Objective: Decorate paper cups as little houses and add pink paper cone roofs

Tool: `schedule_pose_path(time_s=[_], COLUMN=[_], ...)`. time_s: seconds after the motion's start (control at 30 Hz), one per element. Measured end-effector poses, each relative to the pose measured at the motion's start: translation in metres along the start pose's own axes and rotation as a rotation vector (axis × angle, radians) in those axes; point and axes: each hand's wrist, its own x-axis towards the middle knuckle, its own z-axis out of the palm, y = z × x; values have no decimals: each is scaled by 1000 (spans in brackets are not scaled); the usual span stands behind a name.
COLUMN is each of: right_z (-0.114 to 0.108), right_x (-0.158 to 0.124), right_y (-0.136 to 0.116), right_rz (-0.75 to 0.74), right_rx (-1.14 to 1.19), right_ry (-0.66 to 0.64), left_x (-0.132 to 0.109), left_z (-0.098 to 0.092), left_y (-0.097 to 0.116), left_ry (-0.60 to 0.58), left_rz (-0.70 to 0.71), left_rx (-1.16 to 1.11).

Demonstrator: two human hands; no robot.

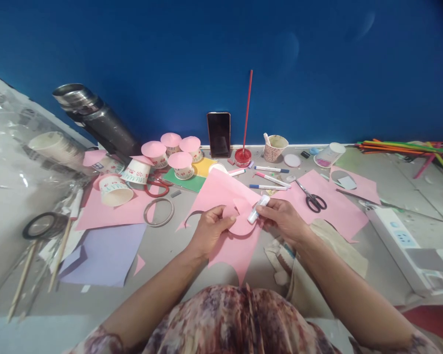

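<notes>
My left hand (214,227) pinches the edge of a pink paper circle (239,227) that has a slit cut into it. My right hand (282,216) grips a small white glue stick (259,209), which lies over the circle's right side. Beneath both hands a larger pink sheet (216,189) with curved cut-outs rests on the table. Behind to the left stand several paper cups (184,172) with flower prints, topped by pink paper cones (180,159).
Scissors (316,201) lie on pink paper at right, beside several markers (268,187). A phone (219,135) leans on the blue wall near a red stick in a round base (242,157). At left are a tape ring (158,212), purple paper (105,258) and a flask (99,123); a power strip (398,241) is at right.
</notes>
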Motion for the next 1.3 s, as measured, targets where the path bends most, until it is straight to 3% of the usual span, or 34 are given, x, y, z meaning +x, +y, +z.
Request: schedule_pose_path(time_s=[0.17, 0.27, 0.37, 0.63, 0.8, 1.07, 1.3], right_z=[-1, -1, -1, 2, 3, 3, 3], right_x=[1, -1, -3, -1, 0, -2, -6], right_y=[1, -1, -1, 2, 4, 11, 3], right_rz=[-114, -286, -362, -281, -312, -314, -338], right_rx=[8, -72, -140, 12, -11, -79, -251], right_ry=[124, 215, 238, 94, 167, 107, 15], left_x=[1, -1, -2, -1, 0, -4, -4], left_z=[-3, -2, 0, -1, -2, -1, -8], left_y=[-1, 0, 1, -1, 0, -8, -9], left_ry=[74, 54, 22, 42, 49, -33, -116], left_rz=[77, 66, 74, 149, 217, 565, 746], left_rx=[200, 317, 339, 328, 421, 728, 965])
